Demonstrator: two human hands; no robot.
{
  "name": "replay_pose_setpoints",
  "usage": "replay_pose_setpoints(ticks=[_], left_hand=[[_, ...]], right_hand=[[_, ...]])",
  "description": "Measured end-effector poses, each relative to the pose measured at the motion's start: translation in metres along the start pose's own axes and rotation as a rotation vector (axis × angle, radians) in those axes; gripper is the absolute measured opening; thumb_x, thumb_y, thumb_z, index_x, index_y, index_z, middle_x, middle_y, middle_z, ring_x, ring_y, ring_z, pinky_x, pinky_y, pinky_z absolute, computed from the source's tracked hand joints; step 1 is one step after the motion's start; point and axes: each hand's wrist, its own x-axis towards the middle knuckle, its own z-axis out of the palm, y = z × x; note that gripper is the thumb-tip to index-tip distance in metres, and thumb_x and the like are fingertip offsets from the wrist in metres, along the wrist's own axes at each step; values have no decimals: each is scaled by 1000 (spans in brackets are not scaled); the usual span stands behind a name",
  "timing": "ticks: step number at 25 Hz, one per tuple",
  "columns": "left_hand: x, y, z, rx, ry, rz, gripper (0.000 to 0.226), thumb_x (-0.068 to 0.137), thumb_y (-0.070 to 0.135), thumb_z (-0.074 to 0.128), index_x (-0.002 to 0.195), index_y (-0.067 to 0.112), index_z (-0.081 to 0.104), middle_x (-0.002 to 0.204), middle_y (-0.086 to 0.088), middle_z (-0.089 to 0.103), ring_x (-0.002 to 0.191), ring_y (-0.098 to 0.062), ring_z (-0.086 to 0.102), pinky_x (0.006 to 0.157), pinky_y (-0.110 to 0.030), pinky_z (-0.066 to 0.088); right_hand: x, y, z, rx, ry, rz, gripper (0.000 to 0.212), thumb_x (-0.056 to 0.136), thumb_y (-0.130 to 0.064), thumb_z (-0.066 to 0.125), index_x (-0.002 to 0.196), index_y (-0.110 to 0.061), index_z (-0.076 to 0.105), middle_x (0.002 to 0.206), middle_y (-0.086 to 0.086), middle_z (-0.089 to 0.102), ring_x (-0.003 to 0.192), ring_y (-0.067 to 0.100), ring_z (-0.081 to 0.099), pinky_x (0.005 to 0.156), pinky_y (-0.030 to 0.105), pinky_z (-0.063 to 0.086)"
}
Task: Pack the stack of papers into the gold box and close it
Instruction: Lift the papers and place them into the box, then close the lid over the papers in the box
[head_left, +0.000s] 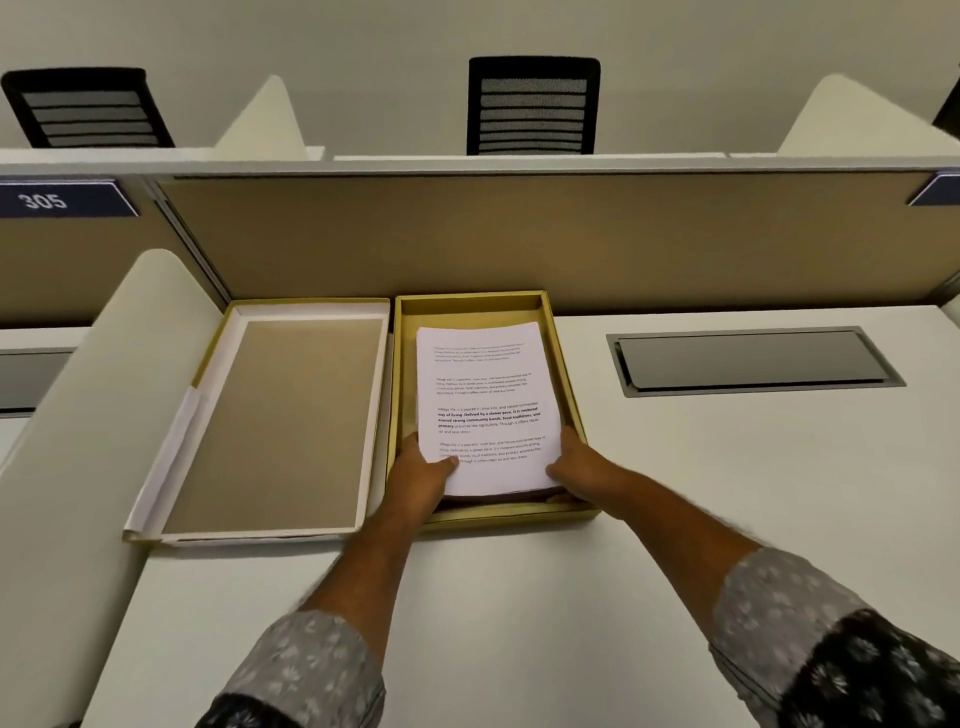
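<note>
The gold box (470, 304) lies without its lid on the white desk, against the tan partition. Inside it sits the stack of printed papers (485, 395), its near end raised a little above the box floor. My left hand (423, 480) grips the stack's near left corner, thumb on top of the sheet. My right hand (579, 462) holds the near right corner, fingers under the stack. The box lid (291, 415) lies upside down just left of the box, its brown inside facing up.
A grey cable hatch (753, 361) is set into the desk (519, 597) to the right of the box. A rounded white side divider (98, 389) rises on the left, touching the lid. The tan partition (519, 239) closes off the back; black chairs stand beyond it.
</note>
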Motion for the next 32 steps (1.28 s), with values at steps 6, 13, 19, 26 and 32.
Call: replay_pose_setpoints(ticks=[6,13,19,26,32], left_hand=[[-69,-21,-19,184,264,232,51,93,30,78,139,24,57,131,9,59,116,-13,61,96,-37,58],[-88,-83,-71,-524,715,-349,46,97,49,67,118,8,64,89,-18,69,62,-29,64,67,-47,66],[-78,-79,-84,-342,754,-218,54,78,34,82,118,16,51,108,-10,74,85,-36,77,84,-50,64],[-99,-79,-54,-507,779,236,76,78,-5,86,137,9,40,142,-10,58,118,-36,71,101,-49,59],[-108,-64,-36,-32,623,525,72,80,2,87,141,14,49,139,-2,60,120,-25,66,98,-35,57]], right_hand=[[-13,-7,-13,-207,41,-62,67,101,-27,66,160,-17,35,159,7,51,139,31,55,107,37,51],[-43,26,-3,-277,443,-65,41,95,-37,73,130,-19,63,109,3,75,92,21,71,82,32,60],[-63,40,25,-64,417,-111,37,94,-27,75,128,-14,67,115,4,71,102,20,68,84,25,51],[-76,36,22,72,392,-104,35,96,-23,74,129,-14,65,116,4,69,108,23,67,87,29,53],[-90,7,25,370,297,-171,27,100,-36,68,124,-23,69,121,2,72,109,20,70,86,30,59]])
